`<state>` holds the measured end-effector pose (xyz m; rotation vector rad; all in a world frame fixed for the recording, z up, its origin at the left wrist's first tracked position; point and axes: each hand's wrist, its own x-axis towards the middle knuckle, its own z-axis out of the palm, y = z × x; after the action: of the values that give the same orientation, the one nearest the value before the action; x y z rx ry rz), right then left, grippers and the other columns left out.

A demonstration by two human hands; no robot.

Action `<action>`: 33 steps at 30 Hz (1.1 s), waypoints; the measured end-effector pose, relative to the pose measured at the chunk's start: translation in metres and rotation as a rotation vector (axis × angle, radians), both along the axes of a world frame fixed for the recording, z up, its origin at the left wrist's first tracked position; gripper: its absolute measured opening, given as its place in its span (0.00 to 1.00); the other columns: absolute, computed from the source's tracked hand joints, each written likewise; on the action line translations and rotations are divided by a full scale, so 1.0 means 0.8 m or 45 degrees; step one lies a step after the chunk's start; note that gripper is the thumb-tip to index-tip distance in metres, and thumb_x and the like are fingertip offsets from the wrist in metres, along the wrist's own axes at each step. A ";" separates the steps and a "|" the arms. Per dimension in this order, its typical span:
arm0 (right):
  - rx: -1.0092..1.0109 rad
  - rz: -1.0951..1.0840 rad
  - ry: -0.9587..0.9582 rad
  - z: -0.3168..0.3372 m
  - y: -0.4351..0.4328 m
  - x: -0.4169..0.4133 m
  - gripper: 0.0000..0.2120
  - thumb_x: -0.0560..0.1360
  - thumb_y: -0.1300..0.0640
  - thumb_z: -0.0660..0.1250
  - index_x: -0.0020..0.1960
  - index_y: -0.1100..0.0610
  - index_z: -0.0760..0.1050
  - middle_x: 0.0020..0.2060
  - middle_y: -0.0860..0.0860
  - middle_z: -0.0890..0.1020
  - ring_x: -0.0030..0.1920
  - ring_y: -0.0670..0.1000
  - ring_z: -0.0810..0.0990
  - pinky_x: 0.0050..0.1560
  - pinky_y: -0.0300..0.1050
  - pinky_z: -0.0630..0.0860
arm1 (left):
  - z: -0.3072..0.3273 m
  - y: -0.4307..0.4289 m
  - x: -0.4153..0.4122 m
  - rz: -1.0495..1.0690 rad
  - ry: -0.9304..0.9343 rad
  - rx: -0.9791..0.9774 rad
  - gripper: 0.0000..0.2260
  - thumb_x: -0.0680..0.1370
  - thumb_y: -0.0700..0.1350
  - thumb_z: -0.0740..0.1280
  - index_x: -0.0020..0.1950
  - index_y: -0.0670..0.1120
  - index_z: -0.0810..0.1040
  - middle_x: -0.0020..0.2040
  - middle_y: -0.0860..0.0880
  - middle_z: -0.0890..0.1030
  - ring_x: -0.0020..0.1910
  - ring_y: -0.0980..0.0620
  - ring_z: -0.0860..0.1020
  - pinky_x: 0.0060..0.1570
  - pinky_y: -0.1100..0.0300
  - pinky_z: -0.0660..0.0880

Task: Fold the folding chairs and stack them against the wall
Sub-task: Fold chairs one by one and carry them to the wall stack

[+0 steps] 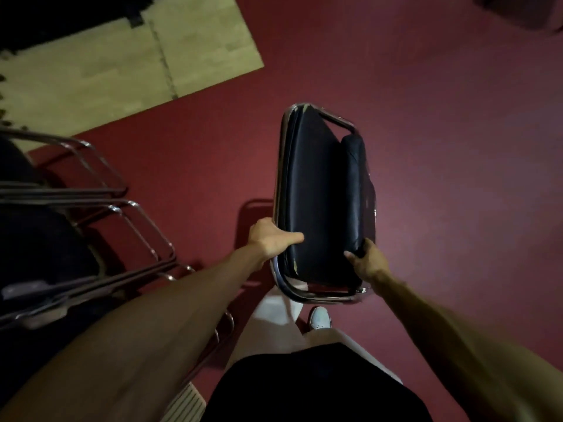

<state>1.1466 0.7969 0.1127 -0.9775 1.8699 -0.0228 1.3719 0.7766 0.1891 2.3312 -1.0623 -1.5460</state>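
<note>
Left grip [271,239] clasps the frame of the folded chair [316,190]; right grip [368,260] grasps its padded side, near stacked chairs [45,245].

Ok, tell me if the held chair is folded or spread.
Folded: the chair has its seat and back pad pressed flat together in the frame; the left hand and right hand grip its sides.

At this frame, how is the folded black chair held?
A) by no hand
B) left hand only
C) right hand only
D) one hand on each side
D: the left hand grips the folded chair at its chrome-framed side, and the right hand grips its opposite padded edge.
</note>
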 end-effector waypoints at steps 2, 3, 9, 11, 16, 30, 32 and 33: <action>-0.035 0.057 -0.023 -0.002 0.021 0.011 0.28 0.77 0.53 0.67 0.72 0.59 0.62 0.64 0.59 0.76 0.61 0.60 0.76 0.59 0.49 0.73 | 0.002 0.031 0.010 0.041 -0.034 0.004 0.30 0.53 0.62 0.73 0.52 0.49 0.83 0.48 0.51 0.84 0.46 0.52 0.82 0.48 0.58 0.80; -0.054 0.063 -0.025 -0.005 0.030 0.015 0.29 0.77 0.53 0.67 0.73 0.58 0.61 0.64 0.59 0.76 0.62 0.60 0.76 0.60 0.49 0.73 | 0.001 0.042 0.013 0.042 -0.051 0.026 0.35 0.50 0.64 0.71 0.52 0.49 0.83 0.49 0.51 0.84 0.46 0.51 0.82 0.49 0.57 0.81; -0.065 0.172 0.058 0.005 0.111 0.036 0.34 0.79 0.61 0.62 0.78 0.47 0.51 0.63 0.57 0.78 0.60 0.60 0.77 0.57 0.48 0.74 | -0.006 0.167 0.012 0.301 0.018 0.043 0.39 0.50 0.62 0.72 0.57 0.45 0.80 0.51 0.49 0.84 0.49 0.49 0.83 0.51 0.54 0.81; -0.069 0.214 0.078 0.009 0.124 0.039 0.33 0.78 0.59 0.63 0.78 0.47 0.53 0.63 0.57 0.78 0.59 0.59 0.78 0.56 0.47 0.74 | -0.006 0.196 0.014 0.349 0.094 0.073 0.39 0.49 0.62 0.72 0.57 0.47 0.80 0.51 0.49 0.84 0.48 0.50 0.83 0.50 0.55 0.82; -0.102 0.166 0.065 -0.003 0.167 0.085 0.34 0.76 0.61 0.65 0.77 0.45 0.55 0.60 0.56 0.80 0.57 0.58 0.79 0.61 0.52 0.75 | -0.016 0.240 0.062 0.398 0.120 0.073 0.32 0.58 0.57 0.76 0.58 0.46 0.77 0.52 0.49 0.82 0.50 0.49 0.81 0.53 0.54 0.80; -0.166 0.298 -0.016 -0.007 0.279 0.312 0.33 0.73 0.57 0.70 0.75 0.46 0.61 0.59 0.56 0.81 0.59 0.58 0.79 0.64 0.56 0.74 | -0.007 0.379 0.298 0.341 -0.009 0.032 0.29 0.69 0.56 0.74 0.64 0.43 0.73 0.58 0.47 0.79 0.55 0.47 0.78 0.55 0.55 0.77; -0.159 0.290 -0.058 -0.006 0.291 0.346 0.33 0.74 0.57 0.71 0.75 0.46 0.62 0.61 0.54 0.80 0.60 0.55 0.79 0.64 0.52 0.73 | -0.007 0.403 0.329 0.365 -0.034 0.041 0.26 0.69 0.56 0.74 0.61 0.44 0.75 0.56 0.48 0.80 0.54 0.48 0.79 0.55 0.55 0.77; -0.150 0.294 -0.076 -0.006 0.298 0.362 0.33 0.74 0.57 0.70 0.75 0.46 0.62 0.61 0.53 0.80 0.59 0.54 0.79 0.63 0.49 0.74 | -0.005 0.417 0.344 0.381 -0.040 0.045 0.22 0.69 0.55 0.74 0.58 0.45 0.77 0.54 0.49 0.81 0.52 0.49 0.79 0.53 0.56 0.77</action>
<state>1.4365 1.0354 0.1076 -1.2557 1.7067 -0.0240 1.6468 1.1102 0.1848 2.4105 -0.6569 -1.4288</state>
